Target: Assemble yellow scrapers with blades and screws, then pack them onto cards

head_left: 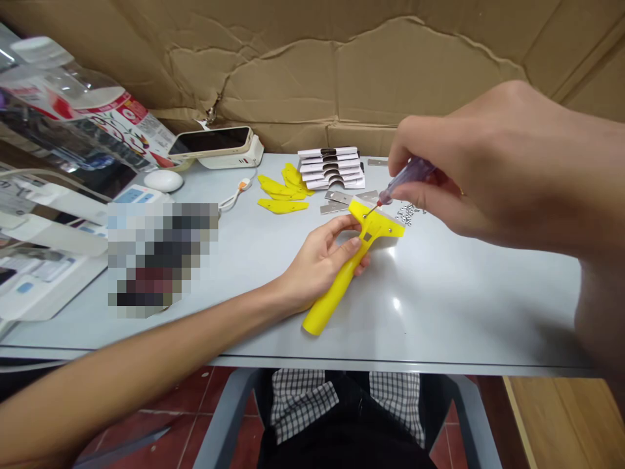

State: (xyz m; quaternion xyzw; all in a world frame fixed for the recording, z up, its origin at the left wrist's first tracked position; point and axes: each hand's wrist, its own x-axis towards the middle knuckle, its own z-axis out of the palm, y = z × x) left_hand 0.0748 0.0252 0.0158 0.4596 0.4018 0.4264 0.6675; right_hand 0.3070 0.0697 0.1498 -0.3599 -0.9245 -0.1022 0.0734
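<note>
My left hand (pixel 319 264) is wrapped round the upper handle of a yellow scraper (pixel 336 286), whose wide head points up and to the right. Two small screws show in that head. In my right hand (pixel 459 169) is a screwdriver (pixel 410 176) with a clear purple handle, its tip at the scraper's left screw. Just behind the scraper lie loose metal blades (pixel 334 207) and a small heap of screws (pixel 407 213). Several yellow plates (pixel 283 206) rest farther left, beside a stack of white blade packets (pixel 329 168).
A phone (pixel 215 141) lies on a white box at the back left, near a white mouse (pixel 163 181) and a cable (pixel 233 197). Large bottles (pixel 97 104) and white cartons stand at the left. Cardboard (pixel 293 78) walls the table's back edge.
</note>
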